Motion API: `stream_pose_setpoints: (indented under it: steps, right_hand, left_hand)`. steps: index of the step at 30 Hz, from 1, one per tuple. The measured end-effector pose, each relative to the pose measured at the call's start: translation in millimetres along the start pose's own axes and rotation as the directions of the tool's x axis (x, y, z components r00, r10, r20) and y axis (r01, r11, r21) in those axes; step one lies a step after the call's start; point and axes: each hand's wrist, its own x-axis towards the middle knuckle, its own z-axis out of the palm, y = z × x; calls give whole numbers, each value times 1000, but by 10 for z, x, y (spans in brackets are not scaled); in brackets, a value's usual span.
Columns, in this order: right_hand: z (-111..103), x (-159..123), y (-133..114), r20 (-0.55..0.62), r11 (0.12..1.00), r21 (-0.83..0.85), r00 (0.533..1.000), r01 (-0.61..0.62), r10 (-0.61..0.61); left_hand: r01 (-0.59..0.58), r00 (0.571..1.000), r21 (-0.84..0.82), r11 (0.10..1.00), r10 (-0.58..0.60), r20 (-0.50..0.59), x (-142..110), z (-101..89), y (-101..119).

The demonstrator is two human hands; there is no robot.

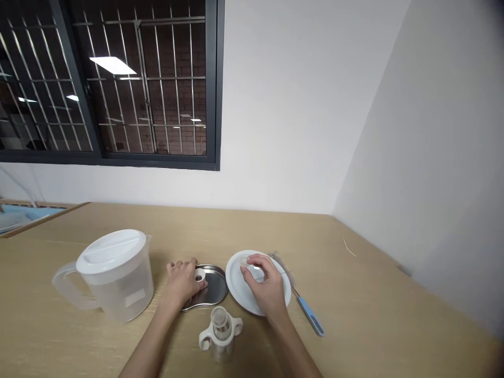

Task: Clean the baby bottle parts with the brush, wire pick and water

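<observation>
My left hand (181, 282) reaches over the kidney-shaped steel tray (216, 286), its thumb and fingers closed around a small white ring (200, 274). Above the white plate (233, 283) is my right hand (271, 287), pinching a small, pale, see-through round piece (244, 261) between thumb and fingers. Its exact kind is too small to make out. Between my forearms stands a clear bottle with a white two-handled collar (221, 332), upright on the table, with a clear, round-topped part sticking up from it.
A translucent pitcher (118, 286) with a white lid stands left of my left hand. Right of the plate lies a brush with a blue handle (311, 316). A thin pale strand (348, 248) rests on the wooden table (386, 325). Walls and a barred window rise behind.
</observation>
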Motion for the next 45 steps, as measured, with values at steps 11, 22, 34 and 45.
stream_pose_setpoints:
  steps: [11,22,34,45]
  right_hand:
    - [54,-71,-121,47,981,188,998,-58,50]
    - [173,-190,-224,231,927,330,967,-178,104]
    - [244,-249,-272,295,991,124,955,-55,16]
    - [200,-263,-321,338,996,-13,938,84,-74]
  left_hand:
    - [-225,967,-387,894,156,-204,-38,33,-32]
    - [-437,898,-641,631,338,-280,-236,-84,192]
    - [-473,877,-663,581,382,-291,-274,-151,176]
    - [-465,884,-585,665,318,-342,-301,-140,132]
